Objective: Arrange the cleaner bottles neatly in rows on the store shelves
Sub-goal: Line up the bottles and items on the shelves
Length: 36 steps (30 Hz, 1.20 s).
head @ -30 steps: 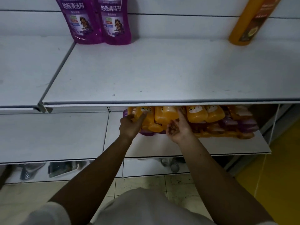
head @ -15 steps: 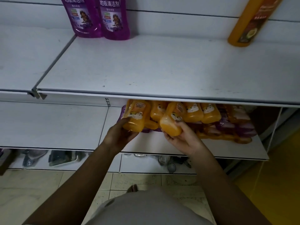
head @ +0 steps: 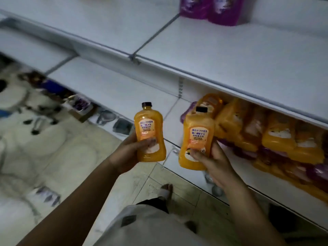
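While both arms reach out before the store shelving, my left grip (head: 126, 153) is wrapped round the lower half of an orange cleaner bottle (head: 150, 132), which stands upright with its dark cap on top and its label toward the camera; my right grip (head: 213, 162) clasps a second orange bottle (head: 195, 139) by its base, cap up and leaning slightly, near the first but not touching it; both are held in the air in front of the lower shelf (head: 113, 86), above the tiled floor (head: 134, 183); behind the second bottle, a heap of orange bottles (head: 276, 137) lies on its sides on that lower shelf, with darker purple bottles (head: 317, 174) showing underneath; on the upper shelf (head: 230, 59), a purple pair (head: 209, 9) stands side by side at the back, tops cut off by the frame; a foot (head: 166, 189) shows on the floor below my arms; the clutter at far left is too blurred for me to identify.
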### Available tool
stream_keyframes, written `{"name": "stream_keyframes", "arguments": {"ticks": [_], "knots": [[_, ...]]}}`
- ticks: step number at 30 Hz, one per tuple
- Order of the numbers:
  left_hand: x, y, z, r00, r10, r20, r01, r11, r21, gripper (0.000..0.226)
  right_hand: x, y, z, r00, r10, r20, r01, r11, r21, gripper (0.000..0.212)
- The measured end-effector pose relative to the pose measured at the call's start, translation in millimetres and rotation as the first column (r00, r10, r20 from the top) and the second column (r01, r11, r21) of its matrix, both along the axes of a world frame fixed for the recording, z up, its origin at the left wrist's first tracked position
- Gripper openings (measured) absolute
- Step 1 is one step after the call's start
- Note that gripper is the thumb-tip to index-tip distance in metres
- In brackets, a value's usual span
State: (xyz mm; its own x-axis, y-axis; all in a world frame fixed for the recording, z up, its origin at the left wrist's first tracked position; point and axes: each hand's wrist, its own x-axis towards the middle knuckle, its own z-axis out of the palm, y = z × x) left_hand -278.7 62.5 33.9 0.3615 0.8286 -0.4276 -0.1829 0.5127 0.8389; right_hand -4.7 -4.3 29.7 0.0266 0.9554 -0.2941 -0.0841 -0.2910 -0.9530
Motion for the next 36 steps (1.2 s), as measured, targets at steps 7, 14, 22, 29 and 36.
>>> {"name": "stream_keyframes", "arguments": {"ticks": [7,14,22,29,36], "knots": [[-94.8,-33.4,40.7,0.899,0.423,-0.118,-0.384,0.888,0.254,0.076,-100.7,38.1,35.8,0.970,0.207,0.130,-0.227,0.960,0.164,0.060],[-199.3,-22.9,107.9,0.776,0.619,-0.122,-0.480,0.704,0.523,0.049,-200.9,80.7,116.5,0.954,0.228,0.196,-0.287,0.887,0.362,0.052],[-343.8,41.0,171.0,0.775,0.630,-0.055,-0.431,0.590,0.683,0.055,-351.4,160.1,185.3,0.983,0.115,0.141,-0.174,0.823,0.541,0.059],[-421.9,110.6,192.7,0.765,0.644,-0.024,-0.458,0.570,0.683,0.052,-426.7,226.7,200.5,0.993,0.086,0.077,-0.114,0.827,0.551,0.057],[-478.8,216.2,203.8,0.743,0.669,-0.002,-0.486,0.542,0.685,0.046,-486.0,330.0,211.5,0.995,0.081,0.056,-0.098,0.800,0.592,0.053]]}}
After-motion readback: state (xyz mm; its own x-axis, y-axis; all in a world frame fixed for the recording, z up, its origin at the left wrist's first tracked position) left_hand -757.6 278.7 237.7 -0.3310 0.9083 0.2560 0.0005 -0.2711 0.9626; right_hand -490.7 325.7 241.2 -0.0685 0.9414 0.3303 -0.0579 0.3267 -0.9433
